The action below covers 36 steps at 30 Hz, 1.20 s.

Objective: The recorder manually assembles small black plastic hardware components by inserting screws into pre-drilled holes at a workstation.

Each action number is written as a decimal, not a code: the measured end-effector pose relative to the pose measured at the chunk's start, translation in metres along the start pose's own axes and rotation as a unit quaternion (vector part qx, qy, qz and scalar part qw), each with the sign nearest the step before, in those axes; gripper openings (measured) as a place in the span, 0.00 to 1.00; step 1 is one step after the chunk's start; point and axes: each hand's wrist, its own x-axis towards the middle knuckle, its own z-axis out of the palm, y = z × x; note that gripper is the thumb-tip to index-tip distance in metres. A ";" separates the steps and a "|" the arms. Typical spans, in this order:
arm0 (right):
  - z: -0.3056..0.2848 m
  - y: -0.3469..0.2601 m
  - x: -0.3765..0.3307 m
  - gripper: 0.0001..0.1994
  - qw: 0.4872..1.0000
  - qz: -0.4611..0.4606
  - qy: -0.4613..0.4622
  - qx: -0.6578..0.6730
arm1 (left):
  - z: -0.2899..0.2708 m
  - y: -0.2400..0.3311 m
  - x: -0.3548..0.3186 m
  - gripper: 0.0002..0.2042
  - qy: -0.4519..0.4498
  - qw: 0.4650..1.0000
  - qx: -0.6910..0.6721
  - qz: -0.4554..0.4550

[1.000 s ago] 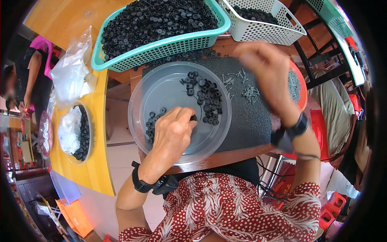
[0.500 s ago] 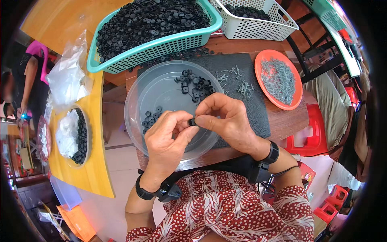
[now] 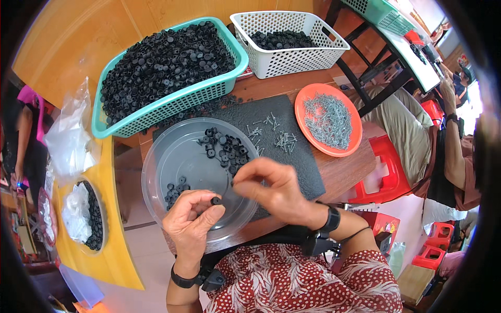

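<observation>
My left hand (image 3: 189,221) is closed over the near left part of a clear round plastic tub (image 3: 148,177). Pinched between its thumb and forefinger is a small round black plastic cap (image 3: 215,201). To the right, apart from it, my right hand (image 3: 274,193) hovers over the tub's right side with fingers bent together and a little blurred. A dark speck shows at its fingertips, too small to name. Inside the tub, black plastic pieces (image 3: 224,148) lie in one heap at the far right and another heap (image 3: 176,190) at the left.
Behind the tub stand a teal basket (image 3: 177,104) full of black pieces and a white basket (image 3: 292,60). Loose screws (image 3: 286,141) lie on a dark mat (image 3: 308,167), beside an orange plate (image 3: 355,133) of screws. Another person (image 3: 454,156) sits at the right.
My hands have parted: the right one has drawn off the black cap, which stays in my left. The view has shifted, so the tub and baskets appear lower and further left.
</observation>
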 end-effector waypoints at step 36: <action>-0.085 0.025 0.072 0.03 0.739 -0.327 -0.109 -0.578 | -0.007 -0.001 0.003 0.11 0.007 0.989 -0.101 -0.105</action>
